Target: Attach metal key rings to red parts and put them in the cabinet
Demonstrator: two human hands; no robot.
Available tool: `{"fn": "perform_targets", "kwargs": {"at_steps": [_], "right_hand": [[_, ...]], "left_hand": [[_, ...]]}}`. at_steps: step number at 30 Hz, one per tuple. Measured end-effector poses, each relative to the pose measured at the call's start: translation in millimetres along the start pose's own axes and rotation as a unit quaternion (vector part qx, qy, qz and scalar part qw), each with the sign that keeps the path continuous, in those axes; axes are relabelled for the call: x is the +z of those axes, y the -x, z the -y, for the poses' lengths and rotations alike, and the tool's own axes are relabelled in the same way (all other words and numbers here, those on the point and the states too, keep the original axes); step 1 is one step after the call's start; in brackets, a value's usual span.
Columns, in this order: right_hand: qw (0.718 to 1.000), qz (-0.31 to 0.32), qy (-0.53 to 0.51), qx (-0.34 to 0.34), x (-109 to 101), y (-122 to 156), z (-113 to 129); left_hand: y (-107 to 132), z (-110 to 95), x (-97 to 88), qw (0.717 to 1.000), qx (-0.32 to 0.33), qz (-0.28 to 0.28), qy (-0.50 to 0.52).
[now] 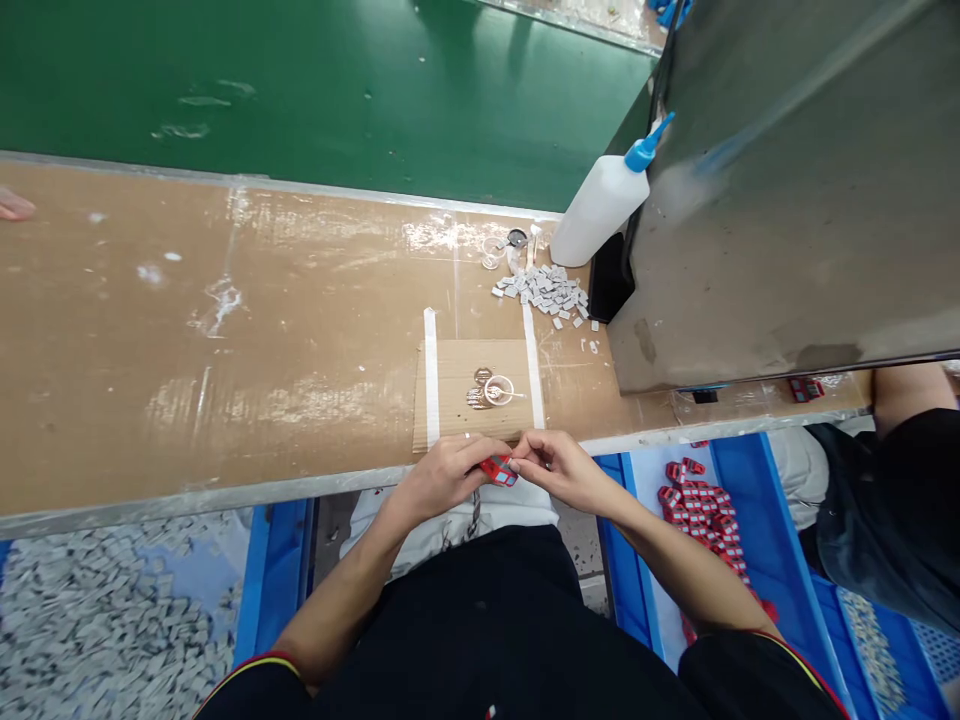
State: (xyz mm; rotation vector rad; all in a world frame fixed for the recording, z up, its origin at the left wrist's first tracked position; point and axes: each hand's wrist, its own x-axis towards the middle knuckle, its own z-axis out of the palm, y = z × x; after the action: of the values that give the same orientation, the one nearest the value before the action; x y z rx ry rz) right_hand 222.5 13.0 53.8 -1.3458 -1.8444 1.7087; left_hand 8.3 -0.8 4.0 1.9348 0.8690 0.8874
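Observation:
A small red toy car [499,470] with grey-blue windows is held at the table's front edge in the fingers of my left hand [448,472]. My right hand [559,468] is closed in a pinch at the car's right end; whatever lies between its fingertips is too small to make out. Just beyond my hands, a corrugated cardboard piece [465,360] is fixed down with white tape strips. On it sits a small round clear cup [498,390] with a thin stick in it, beside dark, shiny smears. Farther back lies a pile of small grey-white rectangular pieces [551,290].
A white squeeze bottle [600,210] with a blue nozzle stands by a large grey panel [780,200] at right. Blue bins flank me: grey pieces [112,610] at left, red toy cars [705,520] at right. Another person's hand [15,205] shows far left; someone sits at right.

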Motion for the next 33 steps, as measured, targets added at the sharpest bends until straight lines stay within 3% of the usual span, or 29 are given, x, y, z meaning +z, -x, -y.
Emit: {"fn": "perform_targets", "kwargs": {"at_steps": [4, 8, 13, 17, 22, 27, 30, 33], "right_hand": [[0.990, -0.106, -0.058, -0.072, 15.2, 3.3, -5.8], [0.974, -0.140, -0.153, -0.089, 31.8, 2.6, -17.0], [0.967, -0.209, -0.038, -0.144, 26.1, 1.3, -17.5], [0.962, -0.211, 0.039, -0.168, 22.7, -0.2, -9.9], [0.958, -0.195, 0.088, -0.192, 24.8, -1.7, -2.2], [0.941, -0.200, 0.126, -0.241, 26.0, -2.9, 0.6], [0.944, -0.207, 0.102, -0.236, 28.4, -3.9, -3.3], [0.953, -0.232, 0.004, -0.196, 35.9, -4.6, -11.6]], "left_hand": [[1.4, -2.4, 4.2, 0.987, -0.060, -0.075, 0.127], [1.2, -4.8, 1.7, 0.977, -0.079, -0.096, 0.171], [-5.2, -7.7, -5.8, 0.984, -0.056, -0.094, 0.139], [-7.1, -8.0, -3.7, 0.974, -0.072, -0.124, 0.175], [-6.2, -8.8, -3.9, 0.967, -0.086, -0.117, 0.207], [-5.9, -11.0, -6.1, 0.972, -0.075, -0.129, 0.182], [-5.3, -9.9, -4.5, 0.976, -0.065, -0.131, 0.161], [-2.4, -6.5, -0.7, 0.974, -0.067, -0.123, 0.179]]}}
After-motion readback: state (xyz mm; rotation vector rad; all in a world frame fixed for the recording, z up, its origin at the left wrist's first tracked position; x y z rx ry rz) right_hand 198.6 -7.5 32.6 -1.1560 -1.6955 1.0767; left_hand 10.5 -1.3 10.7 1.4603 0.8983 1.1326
